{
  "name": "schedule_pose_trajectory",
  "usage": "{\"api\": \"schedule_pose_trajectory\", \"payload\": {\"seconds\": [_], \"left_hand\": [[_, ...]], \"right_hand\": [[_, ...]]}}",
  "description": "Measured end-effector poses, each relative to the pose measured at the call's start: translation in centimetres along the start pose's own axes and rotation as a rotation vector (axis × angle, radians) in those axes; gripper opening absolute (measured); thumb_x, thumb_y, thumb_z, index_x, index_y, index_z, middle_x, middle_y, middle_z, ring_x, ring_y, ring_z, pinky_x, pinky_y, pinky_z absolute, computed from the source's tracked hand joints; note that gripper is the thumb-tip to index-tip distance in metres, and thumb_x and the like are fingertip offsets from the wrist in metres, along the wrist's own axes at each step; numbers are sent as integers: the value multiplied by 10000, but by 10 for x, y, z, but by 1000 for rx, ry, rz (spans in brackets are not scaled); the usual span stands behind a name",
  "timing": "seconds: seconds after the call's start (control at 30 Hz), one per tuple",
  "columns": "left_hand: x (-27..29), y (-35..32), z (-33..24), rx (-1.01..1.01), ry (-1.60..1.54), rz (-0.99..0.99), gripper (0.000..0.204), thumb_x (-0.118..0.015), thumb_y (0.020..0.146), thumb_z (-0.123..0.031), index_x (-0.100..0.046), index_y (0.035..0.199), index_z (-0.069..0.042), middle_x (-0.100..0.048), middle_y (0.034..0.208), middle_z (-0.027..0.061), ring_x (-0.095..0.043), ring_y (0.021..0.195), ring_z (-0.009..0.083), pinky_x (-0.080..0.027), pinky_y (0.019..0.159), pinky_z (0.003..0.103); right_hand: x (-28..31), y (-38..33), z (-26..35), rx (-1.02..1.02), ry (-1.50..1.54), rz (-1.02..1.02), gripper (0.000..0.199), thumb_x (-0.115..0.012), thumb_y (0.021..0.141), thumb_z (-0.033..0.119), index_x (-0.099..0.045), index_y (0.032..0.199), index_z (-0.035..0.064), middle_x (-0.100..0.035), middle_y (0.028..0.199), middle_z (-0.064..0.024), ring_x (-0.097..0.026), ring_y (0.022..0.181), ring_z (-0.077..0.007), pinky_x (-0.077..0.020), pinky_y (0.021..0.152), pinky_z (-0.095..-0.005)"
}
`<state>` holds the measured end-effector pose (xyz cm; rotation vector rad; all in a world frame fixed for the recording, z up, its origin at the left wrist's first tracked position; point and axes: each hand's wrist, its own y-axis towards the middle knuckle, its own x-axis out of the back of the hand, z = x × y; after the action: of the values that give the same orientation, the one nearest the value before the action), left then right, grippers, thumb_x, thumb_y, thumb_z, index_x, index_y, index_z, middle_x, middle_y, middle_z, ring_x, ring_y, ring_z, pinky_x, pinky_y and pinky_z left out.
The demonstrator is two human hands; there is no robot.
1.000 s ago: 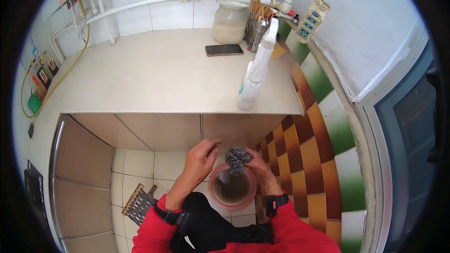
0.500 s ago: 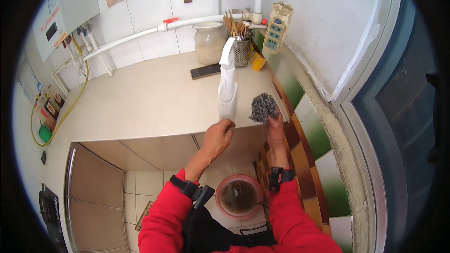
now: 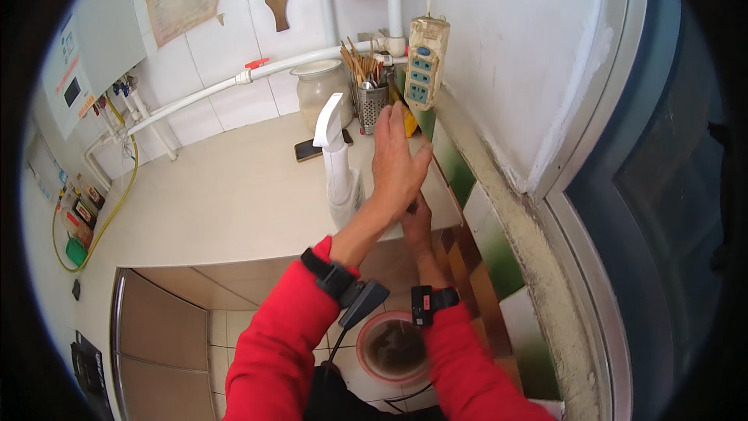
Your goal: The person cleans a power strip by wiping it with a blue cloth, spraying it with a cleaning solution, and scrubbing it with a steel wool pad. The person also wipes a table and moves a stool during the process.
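My left hand (image 3: 399, 162) reaches up over the right part of the countertop (image 3: 226, 179). Its fingers are stretched out and hold nothing, and they overlap the yellow packet (image 3: 411, 120) in the picture; whether they touch it I cannot tell. Below it, partly covered by the left wrist, my right hand (image 3: 418, 226) is closed near the counter's front edge. Only a dark bit of the steel wool scourer (image 3: 411, 207) shows at its fingers. Just left of my left hand stands a white spray bottle (image 3: 338, 175), upright.
Behind the bottle are a glass jar (image 3: 318, 86), a black phone (image 3: 308, 149) and a metal utensil holder (image 3: 372, 107) with chopsticks. A power strip (image 3: 427, 62) hangs by the right wall. On the floor sits a pink basin (image 3: 361, 351) of murky water. Sauce bottles (image 3: 82, 206) stand far left.
My left hand has moved up and right from the counter edge, its fingers now extended. The scourer, plainly visible before, is mostly hidden behind it. The view has shifted a little.
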<state>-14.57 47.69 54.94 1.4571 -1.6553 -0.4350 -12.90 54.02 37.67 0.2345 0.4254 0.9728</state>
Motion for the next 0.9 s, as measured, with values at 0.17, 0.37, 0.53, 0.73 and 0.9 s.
{"api": "schedule_pose_trajectory", "payload": {"seconds": [0.17,0.37,0.53,0.73,0.9], "left_hand": [[-43,58,19,184,-54,-45,933,-743,723,-222,-245,1451,83,-350,1437,284,-394,1308,414,-357,1083,432],[-69,91,35,322,-337,-8,920,-721,689,-235,-289,1438,77,-491,1311,278,-508,1192,424,-422,1017,443],[-55,73,23,231,-283,-62,596,-704,720,-246,-505,1210,30,-589,1117,239,-568,1049,401,-464,893,459],[29,17,-21,285,-559,175,665,-746,729,-242,-491,1271,46,-602,1111,160,-583,1029,260,-458,910,350],[136,-24,-52,267,-791,364,650,-756,786,-198,-472,1315,50,-608,1089,73,-586,979,142,-471,876,274]], "right_hand": [[1,-2,7,29,-215,26,225,-642,792,42,-532,987,23,-646,867,-96,-594,811,-168,-487,749,-319],[-2,2,-4,103,-55,30,263,-659,765,47,-549,1002,24,-663,872,-109,-637,828,-183,-501,761,-331],[-1,0,-3,13,-128,14,247,-639,767,22,-553,998,19,-664,895,-103,-634,844,-172,-503,766,-319],[-4,0,6,-6,-148,6,259,-640,762,19,-542,1001,6,-640,858,-132,-641,834,-216,-500,759,-338],[1,11,-6,122,-411,-15,302,-654,763,61,-554,1041,-5,-641,894,-128,-627,856,-221,-493,794,-352]]}}
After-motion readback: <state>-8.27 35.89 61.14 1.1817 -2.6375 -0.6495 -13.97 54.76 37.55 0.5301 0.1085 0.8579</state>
